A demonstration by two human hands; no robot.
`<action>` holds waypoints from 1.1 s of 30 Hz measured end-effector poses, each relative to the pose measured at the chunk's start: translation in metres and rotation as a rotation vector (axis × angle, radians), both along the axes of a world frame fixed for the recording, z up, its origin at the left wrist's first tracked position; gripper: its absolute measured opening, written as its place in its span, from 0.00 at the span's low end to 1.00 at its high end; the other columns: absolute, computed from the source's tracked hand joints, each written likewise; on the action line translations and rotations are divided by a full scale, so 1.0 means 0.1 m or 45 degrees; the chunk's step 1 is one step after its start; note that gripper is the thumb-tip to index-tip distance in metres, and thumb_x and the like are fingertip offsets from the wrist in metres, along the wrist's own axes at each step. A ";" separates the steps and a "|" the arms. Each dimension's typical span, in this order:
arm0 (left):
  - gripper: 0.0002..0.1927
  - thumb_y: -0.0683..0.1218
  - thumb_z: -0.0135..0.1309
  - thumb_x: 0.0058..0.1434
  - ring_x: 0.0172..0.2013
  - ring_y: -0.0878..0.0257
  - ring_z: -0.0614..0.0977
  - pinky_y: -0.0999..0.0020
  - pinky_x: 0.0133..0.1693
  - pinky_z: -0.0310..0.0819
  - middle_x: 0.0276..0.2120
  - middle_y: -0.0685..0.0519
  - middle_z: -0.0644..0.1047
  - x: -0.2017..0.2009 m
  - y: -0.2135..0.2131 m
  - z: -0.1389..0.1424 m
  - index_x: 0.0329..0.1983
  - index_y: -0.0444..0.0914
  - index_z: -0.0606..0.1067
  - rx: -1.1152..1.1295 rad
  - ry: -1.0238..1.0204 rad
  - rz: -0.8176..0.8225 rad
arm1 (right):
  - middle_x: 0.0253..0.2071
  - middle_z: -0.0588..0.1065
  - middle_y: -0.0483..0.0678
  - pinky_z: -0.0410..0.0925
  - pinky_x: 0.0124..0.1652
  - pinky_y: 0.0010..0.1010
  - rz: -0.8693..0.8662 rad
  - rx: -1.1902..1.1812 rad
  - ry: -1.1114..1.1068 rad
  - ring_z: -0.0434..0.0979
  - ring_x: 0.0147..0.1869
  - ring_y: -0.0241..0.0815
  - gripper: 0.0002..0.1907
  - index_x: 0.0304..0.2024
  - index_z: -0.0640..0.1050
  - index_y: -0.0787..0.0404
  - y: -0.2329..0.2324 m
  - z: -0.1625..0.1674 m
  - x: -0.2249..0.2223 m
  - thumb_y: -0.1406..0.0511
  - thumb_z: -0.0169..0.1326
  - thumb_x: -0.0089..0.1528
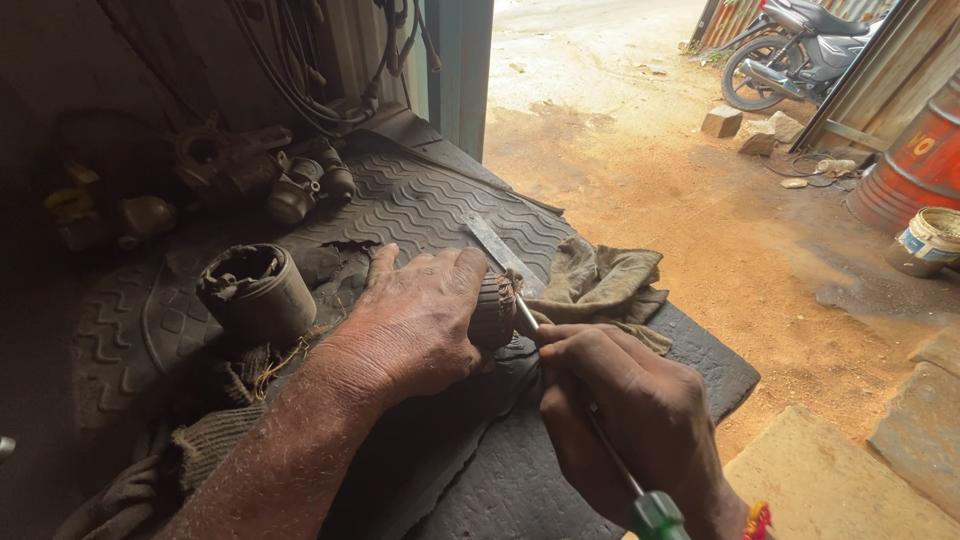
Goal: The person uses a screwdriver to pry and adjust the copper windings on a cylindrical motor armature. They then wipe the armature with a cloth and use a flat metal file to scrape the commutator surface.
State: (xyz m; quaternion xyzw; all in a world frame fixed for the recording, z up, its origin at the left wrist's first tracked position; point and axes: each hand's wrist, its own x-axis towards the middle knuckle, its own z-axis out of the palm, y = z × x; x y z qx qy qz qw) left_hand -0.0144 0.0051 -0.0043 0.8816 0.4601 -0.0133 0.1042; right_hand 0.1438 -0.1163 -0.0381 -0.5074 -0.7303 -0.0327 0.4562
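Note:
My left hand wraps over a dark, ribbed cylindrical motor part lying on a black rubber mat. My right hand grips a screwdriver with a green handle; its metal tip touches the end of the cylindrical part. Most of that part is hidden under my left fingers.
A grimy cylindrical housing stands left of my hand. A flat metal file and a dirty rag lie behind. Small motor parts and cables sit at the back. Outside: a motorcycle, red drum, bucket, stones.

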 end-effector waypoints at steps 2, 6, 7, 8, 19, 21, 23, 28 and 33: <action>0.43 0.56 0.67 0.52 0.67 0.56 0.66 0.38 0.71 0.37 0.60 0.50 0.69 -0.01 -0.01 0.01 0.66 0.42 0.59 -0.018 0.016 0.008 | 0.43 0.84 0.53 0.79 0.41 0.28 -0.015 -0.005 0.008 0.88 0.44 0.43 0.09 0.39 0.79 0.66 -0.02 -0.03 0.01 0.74 0.57 0.54; 0.43 0.56 0.67 0.51 0.67 0.56 0.66 0.40 0.71 0.35 0.60 0.51 0.69 0.00 -0.01 0.04 0.66 0.43 0.60 -0.057 0.029 0.034 | 0.45 0.84 0.53 0.78 0.43 0.28 -0.040 -0.057 0.039 0.89 0.48 0.41 0.09 0.38 0.80 0.65 -0.03 -0.11 0.05 0.74 0.57 0.54; 0.43 0.56 0.67 0.52 0.67 0.56 0.66 0.40 0.72 0.35 0.60 0.51 0.69 0.01 -0.02 0.04 0.67 0.43 0.60 -0.064 0.032 0.035 | 0.45 0.84 0.52 0.77 0.43 0.28 -0.045 -0.084 0.052 0.89 0.48 0.41 0.09 0.38 0.80 0.65 -0.03 -0.13 0.06 0.74 0.58 0.54; 0.42 0.55 0.67 0.52 0.67 0.56 0.66 0.40 0.71 0.35 0.60 0.51 0.69 0.01 -0.01 0.05 0.66 0.43 0.59 -0.066 0.032 0.035 | 0.45 0.84 0.52 0.78 0.44 0.28 -0.030 -0.077 0.076 0.89 0.48 0.41 0.09 0.38 0.80 0.65 -0.03 -0.14 0.07 0.74 0.58 0.54; 0.33 0.54 0.66 0.46 0.62 0.57 0.73 0.47 0.69 0.47 0.54 0.49 0.76 0.01 0.15 0.08 0.55 0.40 0.70 -0.117 -0.129 0.040 | 0.49 0.85 0.51 0.79 0.45 0.26 0.089 -0.167 0.279 0.89 0.48 0.38 0.12 0.39 0.82 0.63 0.01 -0.31 0.26 0.77 0.59 0.53; 0.34 0.56 0.68 0.44 0.61 0.58 0.74 0.49 0.68 0.49 0.53 0.51 0.77 0.02 0.17 0.10 0.53 0.42 0.71 -0.151 -0.150 0.039 | 0.50 0.85 0.51 0.78 0.49 0.28 0.127 -0.177 0.312 0.88 0.51 0.39 0.13 0.41 0.82 0.64 0.01 -0.32 0.31 0.78 0.58 0.54; 0.34 0.56 0.68 0.43 0.60 0.58 0.75 0.51 0.68 0.52 0.53 0.52 0.78 0.03 0.19 0.11 0.53 0.42 0.72 -0.161 -0.164 0.026 | 0.50 0.85 0.52 0.78 0.49 0.28 0.147 -0.205 0.362 0.88 0.51 0.40 0.14 0.41 0.82 0.63 0.02 -0.32 0.34 0.78 0.58 0.54; 0.42 0.54 0.68 0.42 0.61 0.58 0.73 0.49 0.67 0.49 0.54 0.51 0.77 0.02 0.20 0.10 0.63 0.44 0.69 -0.106 -0.202 -0.027 | 0.50 0.85 0.50 0.78 0.50 0.27 0.061 -0.124 0.250 0.88 0.53 0.39 0.12 0.39 0.82 0.60 0.01 -0.36 0.27 0.76 0.62 0.54; 0.39 0.56 0.68 0.46 0.62 0.59 0.73 0.49 0.69 0.48 0.55 0.51 0.76 0.04 0.19 0.08 0.60 0.42 0.68 -0.136 -0.103 0.040 | 0.50 0.83 0.51 0.79 0.46 0.26 0.029 0.013 0.105 0.88 0.52 0.41 0.11 0.40 0.80 0.61 0.01 -0.39 0.17 0.76 0.59 0.56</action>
